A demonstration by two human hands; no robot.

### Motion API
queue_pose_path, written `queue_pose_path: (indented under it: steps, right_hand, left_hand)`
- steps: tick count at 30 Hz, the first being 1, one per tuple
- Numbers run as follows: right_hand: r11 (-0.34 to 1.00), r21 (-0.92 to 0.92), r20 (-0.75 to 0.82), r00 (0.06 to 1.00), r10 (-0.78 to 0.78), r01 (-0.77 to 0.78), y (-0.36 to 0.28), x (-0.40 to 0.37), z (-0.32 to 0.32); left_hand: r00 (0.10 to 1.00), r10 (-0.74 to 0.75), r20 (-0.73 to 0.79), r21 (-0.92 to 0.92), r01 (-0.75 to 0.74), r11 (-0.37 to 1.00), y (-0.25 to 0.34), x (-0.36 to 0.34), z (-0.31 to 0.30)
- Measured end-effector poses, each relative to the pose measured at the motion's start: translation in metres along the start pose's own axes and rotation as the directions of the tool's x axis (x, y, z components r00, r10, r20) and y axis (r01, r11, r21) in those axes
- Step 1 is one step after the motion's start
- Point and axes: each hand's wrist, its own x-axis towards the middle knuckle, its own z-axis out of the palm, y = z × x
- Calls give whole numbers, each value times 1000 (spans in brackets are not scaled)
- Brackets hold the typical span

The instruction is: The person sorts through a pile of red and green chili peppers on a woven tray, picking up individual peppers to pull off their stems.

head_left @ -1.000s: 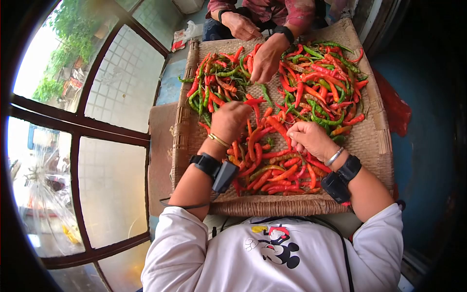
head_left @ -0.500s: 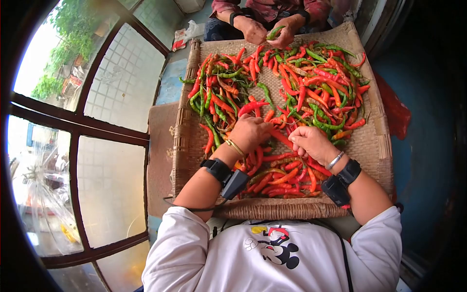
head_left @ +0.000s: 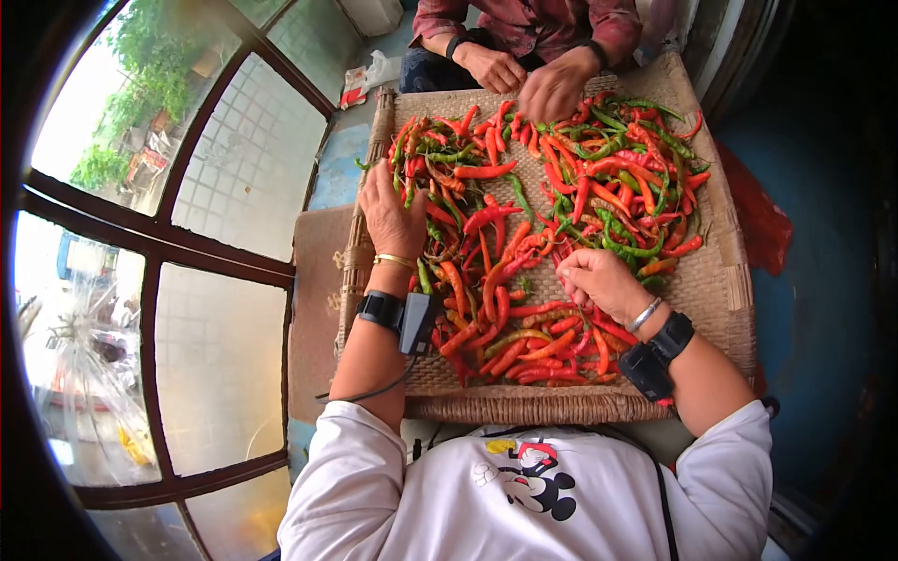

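Red, orange and green chili peppers [head_left: 613,192] are spread in heaps over a woven tray [head_left: 580,402]. My left hand [head_left: 388,213] reaches over the upper left heap, near the tray's left edge; its fingers lie over the peppers and what they touch is partly hidden. Above the middle of the tray, my right hand [head_left: 601,280] is closed in a pinch, over red peppers; whatever sits between its fingertips is too small to make out. Long red peppers [head_left: 552,346] lie side by side in the heap nearest me.
Across the tray sits another person [head_left: 533,28], with both hands at the far edge, one blurred over the peppers. A framed window [head_left: 224,346] stands at the left. A red bag [head_left: 753,210] hangs beyond the right edge; a plastic bag [head_left: 374,73] lies at the back left.
My left hand has moved from the middle to the upper left heap. My right hand has barely moved. The other person's hands have parted, and the green pepper is no longer visible between them.
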Motion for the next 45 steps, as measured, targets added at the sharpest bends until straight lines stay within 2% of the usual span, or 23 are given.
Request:
queue_pose_path:
  steps: [2,3,5,7,9,10,13,14,15,17,19,21,23,26,31,34,36,37,40,42,43,45]
  right_hand:
    - [1000,-19,12,1000,2,-2,-2,-1,1]
    - [999,-13,16,999,29,-29,-2,-1,1]
    - [999,-9,19,998,53,-53,-3,-1,1]
    - [998,-39,21,998,53,-52,-2,0,0]
    - [997,-36,20,997,69,-68,0,0,1]
    - [996,-35,22,996,83,-83,0,1,1]
    - [994,-46,24,995,98,-97,2,2,1]
    - [995,-29,30,995,94,-93,5,3,0]
    - [995,-32,28,995,94,-94,6,2,1]
    - [996,1,39,995,88,-88,5,2,1]
    - [997,-9,40,996,79,-78,6,1,1]
    - [997,-15,27,997,73,-73,6,2,0]
    - [998,-12,12,998,66,-66,7,2,0]
    - [998,-12,36,998,58,-58,6,1,0]
    - [997,10,45,996,71,-71,3,1,0]
    - [998,14,46,997,64,-64,4,0,0]
    - [998,10,56,997,61,-62,6,2,-1]
    - [998,9,55,997,60,-61,5,2,-1]
    - [998,-2,48,996,69,-69,3,0,0]
    - [998,13,53,996,66,-67,5,1,0]
    - [998,13,54,996,67,-68,4,1,0]
    - [997,10,46,996,80,-81,2,0,0]
  left_hand:
    - [983,-110,148,67,101,993,-22,-11,17]
    - [983,-112,145,66,103,992,-21,-13,17]
    - [943,-115,313,162,66,985,-18,-16,20]
    - [940,-71,334,105,37,994,-4,-15,18]
    - [915,31,403,-28,-22,999,4,-13,14]
    - [916,42,398,-92,-6,996,7,-15,16]
    - [907,107,407,-138,-55,989,21,-15,11]
    - [882,114,457,-255,7,967,27,-14,8]
    - [883,114,456,-258,9,966,32,-15,7]
    - [829,269,491,-370,-81,925,42,-15,8]
    - [836,297,461,-356,-133,925,53,-19,4]
    - [778,441,447,-360,-295,885,59,-17,1]
    - [771,462,439,-344,-330,879,61,-20,2]
    - [788,437,434,-394,-270,879,62,-20,-3]
    - [806,491,331,-413,-344,843,65,-17,-8]
    - [837,448,315,-394,-314,864,70,-16,-13]
    - [857,368,360,-395,-217,893,71,-15,-15]
    - [857,368,360,-395,-218,892,72,-15,-15]
    - [879,367,304,-390,-237,890,72,-14,-13]
    - [882,454,127,-375,-381,845,72,-10,-13]
    - [882,453,128,-375,-379,846,73,-10,-14]
    - [899,345,271,-342,-245,907,75,-12,-19]
